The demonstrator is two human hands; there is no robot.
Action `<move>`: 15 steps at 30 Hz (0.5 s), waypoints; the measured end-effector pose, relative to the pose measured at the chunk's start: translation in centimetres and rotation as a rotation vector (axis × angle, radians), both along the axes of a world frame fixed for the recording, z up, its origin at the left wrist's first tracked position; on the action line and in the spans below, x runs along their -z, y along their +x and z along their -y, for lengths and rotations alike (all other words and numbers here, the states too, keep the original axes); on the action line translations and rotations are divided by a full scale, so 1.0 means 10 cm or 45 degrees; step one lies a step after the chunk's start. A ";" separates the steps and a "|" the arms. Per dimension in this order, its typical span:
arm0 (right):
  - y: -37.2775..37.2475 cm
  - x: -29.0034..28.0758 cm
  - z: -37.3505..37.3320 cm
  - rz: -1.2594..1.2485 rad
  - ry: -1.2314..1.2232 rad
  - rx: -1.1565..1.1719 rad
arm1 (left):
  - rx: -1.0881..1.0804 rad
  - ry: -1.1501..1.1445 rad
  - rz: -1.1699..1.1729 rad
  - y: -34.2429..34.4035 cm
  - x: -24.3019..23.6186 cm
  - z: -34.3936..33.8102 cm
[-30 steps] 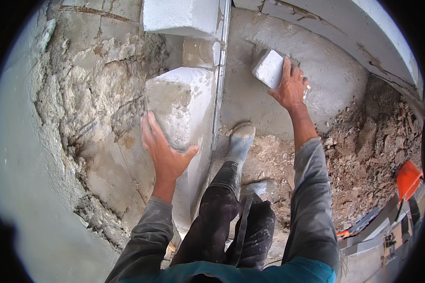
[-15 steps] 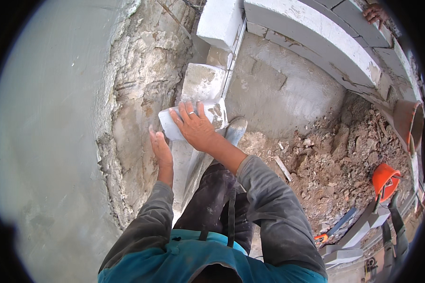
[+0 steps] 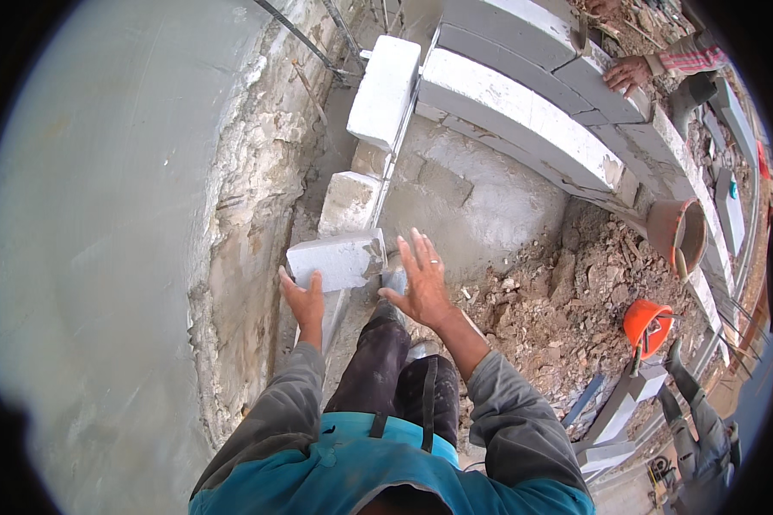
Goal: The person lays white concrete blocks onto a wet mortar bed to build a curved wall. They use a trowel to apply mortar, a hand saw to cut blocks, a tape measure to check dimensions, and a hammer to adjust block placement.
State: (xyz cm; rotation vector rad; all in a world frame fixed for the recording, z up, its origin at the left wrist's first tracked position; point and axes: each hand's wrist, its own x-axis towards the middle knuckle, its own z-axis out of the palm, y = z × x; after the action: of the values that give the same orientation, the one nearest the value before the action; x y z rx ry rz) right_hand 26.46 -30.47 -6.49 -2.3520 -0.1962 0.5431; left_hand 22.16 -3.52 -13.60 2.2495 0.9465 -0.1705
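A white lightweight block (image 3: 339, 261) with a chipped, stained right end lies crosswise on the narrow wall line in front of me. My left hand (image 3: 303, 305) is at its near left corner, thumb and fingers apart; whether it touches the block I cannot tell. Just off the right end, my right hand (image 3: 423, 287) is raised with spread fingers and holds nothing. Beyond the block sits a stained pale block (image 3: 349, 202), and past that a taller white block (image 3: 385, 93) stands along the same line.
Smooth grey concrete (image 3: 103, 240) spreads left, bordered by a rough broken edge (image 3: 240, 215). Steel bars (image 3: 296, 36) jut out at the top. A white block wall (image 3: 524, 116) curves right, with a co-worker's hand (image 3: 629, 74) on it. Rubble (image 3: 550, 318), an orange bucket (image 3: 647, 326) and a brown bucket (image 3: 677, 233) lie right.
My right hand has lifted off the block and moved right, its fingers spreading. My left hand stays by the block's left end. The view has shifted, showing more of the co-worker's arm.
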 end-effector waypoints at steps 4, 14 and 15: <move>-0.62 0.08 1.17 -0.188 -0.272 0.466 | 0.139 0.128 -0.046 0.31 -0.38 0.07; -2.96 -0.55 2.43 -0.336 -0.610 0.979 | 0.209 0.336 -0.079 0.18 -0.61 -0.03; -3.17 -0.64 2.45 -0.334 -0.604 1.060 | 0.230 0.356 -0.055 0.21 -0.72 0.03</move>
State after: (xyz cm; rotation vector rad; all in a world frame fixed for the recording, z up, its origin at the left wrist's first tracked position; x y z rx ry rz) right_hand -5.26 -54.95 -0.11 -2.4740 1.0883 0.4914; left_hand 24.30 -3.83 -6.39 2.6003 0.8310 -0.1766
